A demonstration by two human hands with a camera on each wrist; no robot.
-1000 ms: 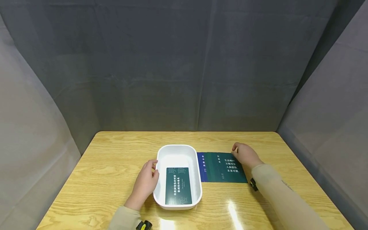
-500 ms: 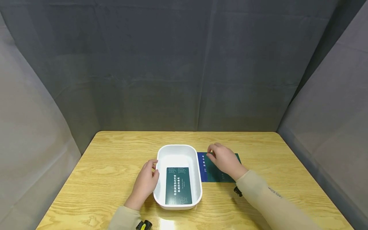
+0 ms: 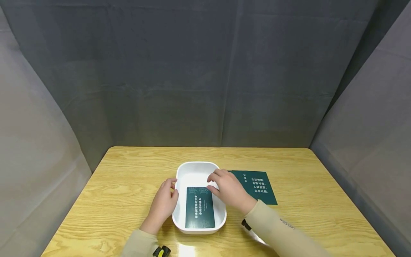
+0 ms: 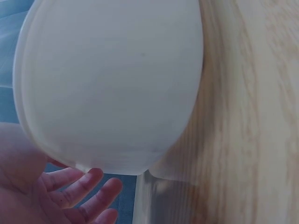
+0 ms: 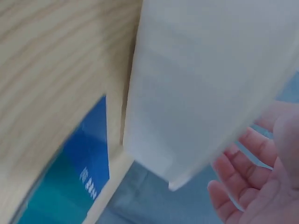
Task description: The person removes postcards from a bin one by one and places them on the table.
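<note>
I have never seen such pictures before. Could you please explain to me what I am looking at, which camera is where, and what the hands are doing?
A person works with two bare hands; there is no machine. The big picture comes from a camera on the person's head, looking down at a wooden table. The two blurry close pictures come from cameras worn on each wrist.

On the table stands a white tray with a dark green card lying inside. Another green card lies flat to its right, with a blue card beside the tray.

The left hand rests against the tray's left side. The right hand reaches over the tray's right rim. Whether it holds anything I cannot tell.
</note>
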